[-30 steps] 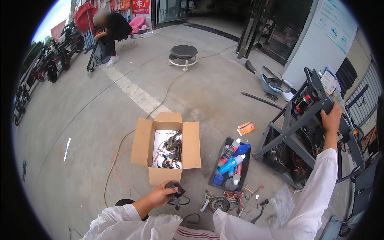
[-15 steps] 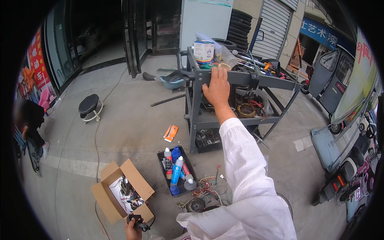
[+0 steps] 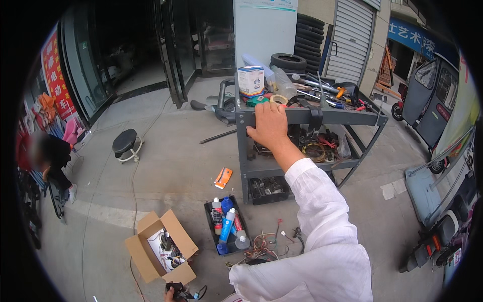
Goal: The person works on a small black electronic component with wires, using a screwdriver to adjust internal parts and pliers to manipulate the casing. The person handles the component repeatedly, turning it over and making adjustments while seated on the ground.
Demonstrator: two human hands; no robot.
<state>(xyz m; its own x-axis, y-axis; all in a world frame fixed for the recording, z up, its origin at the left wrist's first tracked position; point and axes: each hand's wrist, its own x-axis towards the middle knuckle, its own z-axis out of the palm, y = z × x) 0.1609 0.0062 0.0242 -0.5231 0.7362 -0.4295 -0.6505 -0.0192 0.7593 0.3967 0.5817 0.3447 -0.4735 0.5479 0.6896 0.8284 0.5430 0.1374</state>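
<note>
At the lower edge, my left hand (image 3: 170, 294) is closed on a small black part (image 3: 179, 290) with a cable and connector trailing to the right; the hand is partly cut off. My right hand (image 3: 271, 126) grips the near top rail of a grey metal tool cart (image 3: 347, 118), fingers bent over the edge. Just beyond those fingers lies a roll of tape (image 3: 278, 99), beside a white and blue box (image 3: 251, 81) and a clear plastic bottle (image 3: 284, 83). Hand tools (image 3: 327, 90) crowd the top tray. An open cardboard box (image 3: 141, 251) of loose parts stands above my left hand.
A black tray (image 3: 207, 205) of bottles and a tangle of wires (image 3: 266, 246) lie on the ground. Nearby are an orange packet (image 3: 223, 177) and a black wheeled stool (image 3: 126, 143). A person (image 3: 53, 156) sits far left. Parked vehicles (image 3: 432, 95) stand at right.
The view has shifted, so the cart and boxes sit slightly lower and further right. My left hand, still holding the black part, is nearer the lower edge. My right hand stays on the cart rail.
</note>
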